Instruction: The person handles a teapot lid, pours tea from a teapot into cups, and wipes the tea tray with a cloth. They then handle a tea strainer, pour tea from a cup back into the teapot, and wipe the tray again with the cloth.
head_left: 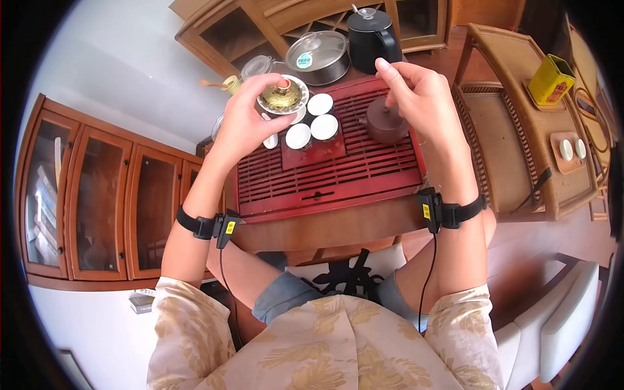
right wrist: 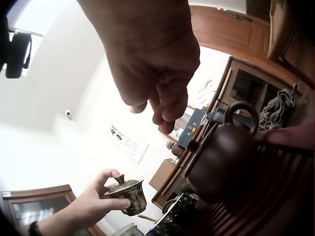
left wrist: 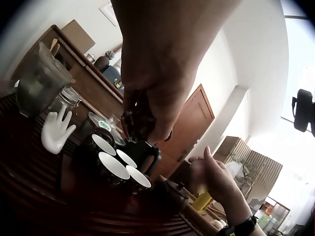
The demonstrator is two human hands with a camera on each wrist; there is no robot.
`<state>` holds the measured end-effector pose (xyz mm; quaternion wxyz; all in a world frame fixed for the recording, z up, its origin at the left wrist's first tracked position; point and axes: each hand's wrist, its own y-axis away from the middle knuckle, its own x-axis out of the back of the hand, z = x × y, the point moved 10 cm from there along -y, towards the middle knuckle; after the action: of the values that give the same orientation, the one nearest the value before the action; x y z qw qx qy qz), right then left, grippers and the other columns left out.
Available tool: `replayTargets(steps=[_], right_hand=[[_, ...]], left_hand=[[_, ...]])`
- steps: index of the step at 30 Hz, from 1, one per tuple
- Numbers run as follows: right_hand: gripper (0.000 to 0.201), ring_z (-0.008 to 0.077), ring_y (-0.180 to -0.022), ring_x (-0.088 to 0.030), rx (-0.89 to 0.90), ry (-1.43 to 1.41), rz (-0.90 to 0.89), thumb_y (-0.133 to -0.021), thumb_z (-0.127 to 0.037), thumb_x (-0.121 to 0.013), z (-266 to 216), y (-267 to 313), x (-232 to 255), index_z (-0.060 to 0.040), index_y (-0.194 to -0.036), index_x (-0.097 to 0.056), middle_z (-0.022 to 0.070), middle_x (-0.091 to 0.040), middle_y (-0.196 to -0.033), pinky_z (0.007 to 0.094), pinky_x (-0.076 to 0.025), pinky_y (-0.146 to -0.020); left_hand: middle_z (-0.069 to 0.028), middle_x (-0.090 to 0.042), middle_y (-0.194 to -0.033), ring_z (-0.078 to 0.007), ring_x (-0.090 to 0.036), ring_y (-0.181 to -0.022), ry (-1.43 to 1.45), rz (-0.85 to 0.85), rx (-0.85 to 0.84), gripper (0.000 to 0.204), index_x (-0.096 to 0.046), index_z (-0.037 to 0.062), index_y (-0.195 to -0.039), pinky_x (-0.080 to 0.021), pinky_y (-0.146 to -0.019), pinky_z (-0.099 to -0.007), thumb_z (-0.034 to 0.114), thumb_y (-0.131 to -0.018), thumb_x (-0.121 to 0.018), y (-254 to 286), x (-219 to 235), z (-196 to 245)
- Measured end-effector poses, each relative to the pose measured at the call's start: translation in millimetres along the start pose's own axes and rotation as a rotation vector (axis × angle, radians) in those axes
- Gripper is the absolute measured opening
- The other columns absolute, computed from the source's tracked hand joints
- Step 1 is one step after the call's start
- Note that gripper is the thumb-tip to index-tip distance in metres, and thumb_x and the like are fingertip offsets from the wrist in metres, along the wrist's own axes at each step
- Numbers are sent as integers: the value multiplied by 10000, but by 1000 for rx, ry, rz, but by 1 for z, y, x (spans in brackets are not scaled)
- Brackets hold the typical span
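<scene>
My left hand (head_left: 244,123) holds a lidded gaiwan (head_left: 283,99) with a green-gold pattern, raised above the tea tray (head_left: 312,198). A finger rests on the lid's knob and the thumb lies along the side, as the right wrist view shows of the gaiwan (right wrist: 132,196). Several small cups (head_left: 324,127) with white insides stand grouped on the tray, just below and right of it. Over a dark brown clay teapot (head_left: 388,127), my right hand (head_left: 419,97) hovers with loosely curled fingers and nothing visible in them. The teapot (right wrist: 219,160) stands upright with its lid on.
Behind the tray are a black kettle (head_left: 372,42) and a metal pan (head_left: 318,58) with a glass lid. A white hand-shaped ornament (left wrist: 56,132) and a glass pitcher (left wrist: 39,88) stand on the left. To the right, a wicker cart (head_left: 497,39) bears a yellow tin (head_left: 551,81).
</scene>
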<state>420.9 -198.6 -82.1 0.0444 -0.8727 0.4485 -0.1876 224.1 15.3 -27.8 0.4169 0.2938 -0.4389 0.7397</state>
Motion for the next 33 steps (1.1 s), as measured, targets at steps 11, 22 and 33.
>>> replayTargets(steps=[11, 22, 33], right_hand=[[540, 163, -674, -695, 13, 22, -9, -1104, -519, -717, -1, 0, -1, 5, -1065, -841, 95, -725, -697, 348, -563, -691], [529, 164, -667, -700, 22, 0, 6, -1101, -514, -724, -3, 1, 1, -1, -1097, -851, 100, -728, -693, 348, -567, -688], [533, 170, -691, -717, 14, 11, 0, -1101, -524, -720, -3, 1, 1, -8, -1128, -852, 102, -734, -701, 354, -573, -705]], left_hand=[[-169, -642, -1454, -441, -658, -1310, -349, -192, -77, 553, -722, 187, -1270, -580, -1080, -479, 21, -780, -915, 23, 10, 3], [-174, -619, -1468, -411, -668, -1301, -524, -316, -210, 668, -703, 227, -1330, -612, -1050, -491, 3, -744, -932, 24, -5, 17], [-180, -616, -1476, -413, -663, -1306, -559, -335, -240, 681, -698, 218, -1314, -613, -1052, -492, -18, -722, -938, 24, -9, 21]])
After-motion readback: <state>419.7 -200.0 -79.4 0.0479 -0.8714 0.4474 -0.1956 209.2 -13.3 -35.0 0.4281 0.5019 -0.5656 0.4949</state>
